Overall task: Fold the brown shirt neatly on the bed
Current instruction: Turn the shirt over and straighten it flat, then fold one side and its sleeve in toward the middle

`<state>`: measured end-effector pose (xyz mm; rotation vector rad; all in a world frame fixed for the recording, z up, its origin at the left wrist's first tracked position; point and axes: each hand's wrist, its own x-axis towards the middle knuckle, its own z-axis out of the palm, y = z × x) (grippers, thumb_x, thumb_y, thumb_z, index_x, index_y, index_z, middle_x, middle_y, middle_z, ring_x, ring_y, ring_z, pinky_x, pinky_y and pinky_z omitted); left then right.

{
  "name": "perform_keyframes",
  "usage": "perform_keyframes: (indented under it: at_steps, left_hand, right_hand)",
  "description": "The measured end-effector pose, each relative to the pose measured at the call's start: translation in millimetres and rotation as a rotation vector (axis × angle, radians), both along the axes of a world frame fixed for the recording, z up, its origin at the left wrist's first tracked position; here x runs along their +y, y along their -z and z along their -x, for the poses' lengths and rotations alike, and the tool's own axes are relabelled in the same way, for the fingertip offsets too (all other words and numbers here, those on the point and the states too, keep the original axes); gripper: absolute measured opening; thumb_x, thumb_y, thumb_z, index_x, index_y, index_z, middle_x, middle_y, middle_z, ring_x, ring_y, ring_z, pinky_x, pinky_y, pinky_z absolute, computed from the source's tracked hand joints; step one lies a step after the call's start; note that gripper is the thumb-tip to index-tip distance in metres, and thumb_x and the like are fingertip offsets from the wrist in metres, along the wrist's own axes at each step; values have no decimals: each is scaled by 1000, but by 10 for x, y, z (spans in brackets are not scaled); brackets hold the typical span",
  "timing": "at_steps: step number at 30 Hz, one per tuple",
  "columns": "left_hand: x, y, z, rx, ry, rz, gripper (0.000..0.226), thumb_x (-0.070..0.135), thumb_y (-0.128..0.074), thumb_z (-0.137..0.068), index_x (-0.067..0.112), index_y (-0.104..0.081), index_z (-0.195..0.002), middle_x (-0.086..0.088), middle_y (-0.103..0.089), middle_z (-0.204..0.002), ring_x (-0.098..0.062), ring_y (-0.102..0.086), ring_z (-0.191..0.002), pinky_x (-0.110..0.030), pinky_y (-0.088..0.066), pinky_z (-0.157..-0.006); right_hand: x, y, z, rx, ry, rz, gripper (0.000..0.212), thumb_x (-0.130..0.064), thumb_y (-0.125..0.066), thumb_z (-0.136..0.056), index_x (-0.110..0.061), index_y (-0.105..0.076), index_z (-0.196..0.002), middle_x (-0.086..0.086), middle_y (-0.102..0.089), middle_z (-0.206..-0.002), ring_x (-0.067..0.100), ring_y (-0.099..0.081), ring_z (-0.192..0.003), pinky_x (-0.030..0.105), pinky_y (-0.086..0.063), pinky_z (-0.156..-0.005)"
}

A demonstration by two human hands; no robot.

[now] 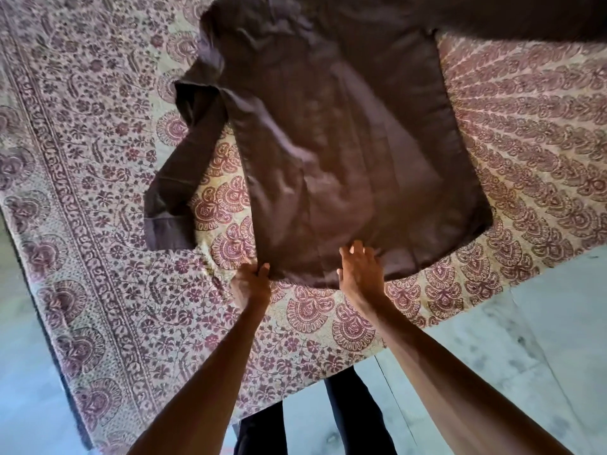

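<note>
Brown shirt (345,142) spread flat on bed (108,257) w/ paisley print cover, collar end toward 12, hem toward 6. One sleeve (184,172) trails off at 9, bent. Left hand (251,284) at hem's 7 o'clock corner, fingers pinching the fabric edge. Right hand (361,274) on hem at 6, fingers spread loose, laid flat on cloth, not gripping. Pale floor (525,323) at 4

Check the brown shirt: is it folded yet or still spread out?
Spread out. The brown shirt lies flat on the bed, one sleeve trailing loose. Left hand and right hand are at its near hem.
</note>
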<state>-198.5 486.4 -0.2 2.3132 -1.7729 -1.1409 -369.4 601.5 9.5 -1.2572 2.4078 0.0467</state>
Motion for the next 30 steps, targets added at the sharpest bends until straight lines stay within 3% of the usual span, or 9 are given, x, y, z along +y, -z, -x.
perform_keyframes:
  at_steps: [3,6,11,14,16,19,25,28,30]
  left_hand:
    - [-61,-135,-4,-18,16,-6,30,17,-64,-90,0,-58,-114,-22,-64,-114,-27,-58,-88,-31,-40,-70]
    - [-247,-165,-8,-125,311,218,54,13,-60,-84,8,-44,-135,-20,-47,-131,-32,-50,-112,-42,-45,-85]
    - [-715,-15,-53,-120,1055,326,49,16,-60,-77,20,-53,-125,-6,-53,-129,-25,-51,-117,-41,-45,-95]
    - [-966,32,-93,-127,1224,343,25,25,-60,-82,22,-67,-105,-2,-66,-115,-24,-59,-109,-42,-43,-96]
    - [-1245,15,-46,-62,1215,439,17,29,-60,-79,20,-70,-91,-2,-72,-98,-24,-63,-96,-39,-47,-88]
    - [-1873,-69,127,-55,1047,546,30,28,-55,-79,17,-64,-106,-8,-65,-110,-31,-61,-100,-41,-48,-84]
    - [-3043,-111,425,-239,502,383,82,46,-63,-83,7,-27,-146,-22,-35,-145,-38,-35,-133,-51,-28,-109]
    - [-3414,-60,511,-77,334,158,94,38,-75,-77,6,-21,-147,-21,-39,-140,-38,-40,-128,-47,-37,-103]
    - [-3488,-49,545,54,286,44,79,24,-74,-80,8,-29,-141,-18,-52,-125,-35,-55,-108,-42,-51,-88]
  right_hand:
    - [-292,-47,-31,-9,-3,-16,44,-24,-71,-82,-13,-56,-122,10,-57,-120,25,-57,-105,38,-53,-85]
    - [-658,-94,-41,-40,-21,46,40,-24,-67,-84,-16,-56,-122,11,-53,-123,29,-54,-108,40,-52,-85]
    - [-1207,-98,-84,-124,-100,-82,69,-33,-64,-87,-24,-31,-147,8,-17,-157,32,-25,-139,48,-42,-102]
    - [-1379,-141,-143,-127,-97,-122,54,-37,-62,-88,-22,-45,-137,6,-35,-146,30,-40,-129,44,-48,-94]
    - [-1537,-190,-121,-105,-113,-64,31,-34,-59,-88,-21,-61,-116,5,-56,-122,29,-56,-111,38,-50,-83]
    - [-1947,-192,62,-77,-77,63,21,-27,-58,-87,-20,-67,-105,6,-69,-102,30,-64,-98,36,-50,-78]
    - [-2958,-46,523,-1,-190,162,53,-32,-63,-85,-23,-47,-135,4,-47,-137,29,-49,-118,44,-50,-89]
    - [-3342,98,550,-35,-266,105,55,-36,-60,-87,-22,-44,-138,2,-39,-147,28,-41,-127,46,-49,-93]
    - [-3468,181,476,-21,-300,103,48,-39,-59,-87,-20,-53,-130,1,-44,-143,28,-44,-124,45,-49,-91]
